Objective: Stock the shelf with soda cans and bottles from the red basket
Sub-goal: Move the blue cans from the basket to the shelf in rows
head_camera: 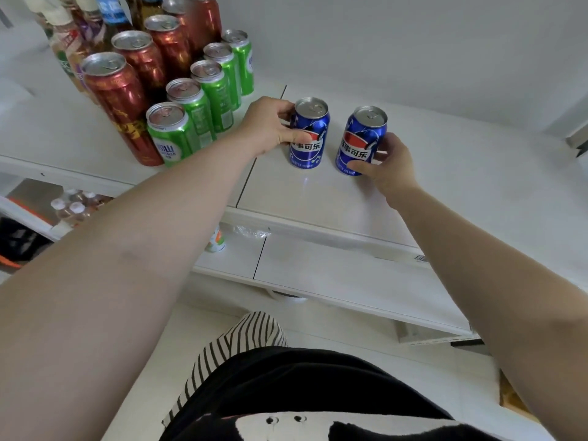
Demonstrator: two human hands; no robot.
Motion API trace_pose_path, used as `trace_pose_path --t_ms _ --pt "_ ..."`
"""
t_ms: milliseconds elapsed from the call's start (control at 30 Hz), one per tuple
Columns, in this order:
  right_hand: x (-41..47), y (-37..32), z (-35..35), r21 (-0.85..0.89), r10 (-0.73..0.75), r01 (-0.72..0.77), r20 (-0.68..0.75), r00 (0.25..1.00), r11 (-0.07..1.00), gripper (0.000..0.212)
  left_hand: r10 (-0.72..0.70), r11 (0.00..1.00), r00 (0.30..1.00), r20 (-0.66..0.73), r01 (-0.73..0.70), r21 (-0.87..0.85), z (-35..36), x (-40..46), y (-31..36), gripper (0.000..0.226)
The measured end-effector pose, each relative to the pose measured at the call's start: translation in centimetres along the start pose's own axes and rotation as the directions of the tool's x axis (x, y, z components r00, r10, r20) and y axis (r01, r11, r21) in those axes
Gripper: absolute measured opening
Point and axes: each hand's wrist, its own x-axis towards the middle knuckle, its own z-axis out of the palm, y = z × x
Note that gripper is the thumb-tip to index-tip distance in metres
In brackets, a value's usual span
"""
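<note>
Placing step: the left hand (267, 128) grasps one blue can (308, 135), the right hand (386, 165) another (361, 141), both upright on the shelf (461, 173). Next, probably release and fetch more; the basket is unseen.

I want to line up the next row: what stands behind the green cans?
Behind the green cans, next to the red cans, the white shelf is bare up to the wall. Their bodies hide the floor right behind each.
</note>
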Motion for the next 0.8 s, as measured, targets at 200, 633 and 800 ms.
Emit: trace_pose_path --t_ms 200,633,800 --pt "4.8 -0.4 1.6 -0.016 0.002 -0.001 0.034 0.999 1.000 0.062 -0.033 0.998 0.999 0.003 0.033 -0.061 -1.0 4.3 -0.8 0.062" --pt "10.6 -1.0 2.0 -0.047 -0.007 0.012 0.092 0.996 0.999 0.063 -0.072 0.979 0.994 0.079 0.086 -0.185 -1.9 11.9 -1.3 0.061" --pt "11.3 -1.0 1.9 -0.039 -0.007 0.012 0.123 0.992 0.999 0.064 -0.064 0.981 0.995 0.071 0.075 -0.179 -1.8 12.4 -1.4 0.045"
